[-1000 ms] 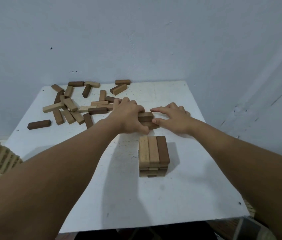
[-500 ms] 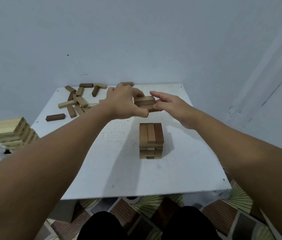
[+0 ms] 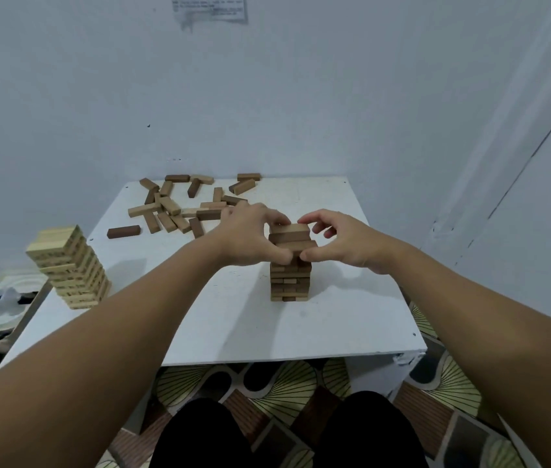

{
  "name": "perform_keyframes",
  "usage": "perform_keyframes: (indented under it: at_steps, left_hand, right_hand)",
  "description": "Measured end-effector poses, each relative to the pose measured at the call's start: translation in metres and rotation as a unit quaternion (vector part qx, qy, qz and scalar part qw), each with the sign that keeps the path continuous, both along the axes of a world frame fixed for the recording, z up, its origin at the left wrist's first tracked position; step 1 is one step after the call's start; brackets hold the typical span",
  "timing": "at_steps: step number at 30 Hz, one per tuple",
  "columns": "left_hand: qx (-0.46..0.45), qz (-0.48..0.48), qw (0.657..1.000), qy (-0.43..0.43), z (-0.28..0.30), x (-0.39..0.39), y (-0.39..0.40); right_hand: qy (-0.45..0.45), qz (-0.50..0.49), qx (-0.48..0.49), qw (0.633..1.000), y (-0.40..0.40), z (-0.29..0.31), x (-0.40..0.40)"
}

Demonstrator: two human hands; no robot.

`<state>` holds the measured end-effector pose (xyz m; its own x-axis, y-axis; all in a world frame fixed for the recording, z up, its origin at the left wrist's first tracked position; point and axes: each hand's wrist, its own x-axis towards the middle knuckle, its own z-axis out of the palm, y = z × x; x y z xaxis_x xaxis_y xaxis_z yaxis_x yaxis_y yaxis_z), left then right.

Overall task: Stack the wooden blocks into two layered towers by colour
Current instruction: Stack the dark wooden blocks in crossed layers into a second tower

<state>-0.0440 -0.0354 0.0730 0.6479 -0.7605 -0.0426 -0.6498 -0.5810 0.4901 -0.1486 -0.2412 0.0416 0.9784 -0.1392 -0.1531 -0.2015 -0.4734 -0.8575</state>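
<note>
- The step in hand looks like laying a fresh layer: the left hand and right hand carry a row of three brown blocks between them at the middle of the frame, right over the brown tower.
- The left hand's fingers are curled round the row's left end, thumb underneath. The right hand pinches the right end, thumb low and forefinger arched above.
- Whether the row already touches the tower's top I cannot tell; the thumbs hide the join.
- Next, I'd judge, the row has to settle square on the top layer, crosswise to it, and both hands must let go gently so nothing shifts.
- The pale tower stands at the tabletop's left edge, well apart and already taller.
- Loose blocks, brown and pale mixed, lie scattered across the far left of the tabletop, so plenty seems left to stack.
</note>
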Motion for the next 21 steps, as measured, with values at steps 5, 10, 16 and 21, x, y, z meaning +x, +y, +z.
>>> perform_keyframes:
  at_steps: [5, 10, 16, 21]
  left_hand:
    - [0.010, 0.002, 1.000, 0.029, -0.009, -0.002, 0.002]
    - [0.011, 0.005, 0.999, 0.047, -0.016, 0.005, 0.003]
    - [0.009, 0.015, 0.997, 0.078, -0.016, 0.001, 0.005]
    - [-0.114, 0.070, 0.980, 0.151, -0.021, -0.001, 0.026]
  right_hand:
    - [0.000, -0.012, -0.011, 1.000, 0.004, -0.012, -0.003]
    - [0.000, -0.020, -0.012, 1.000, 0.007, -0.017, -0.002]
    - [0.005, -0.028, -0.011, 1.000, 0.007, -0.017, -0.006]
    - [0.016, -0.029, 0.006, 0.999, 0.007, -0.016, -0.014]
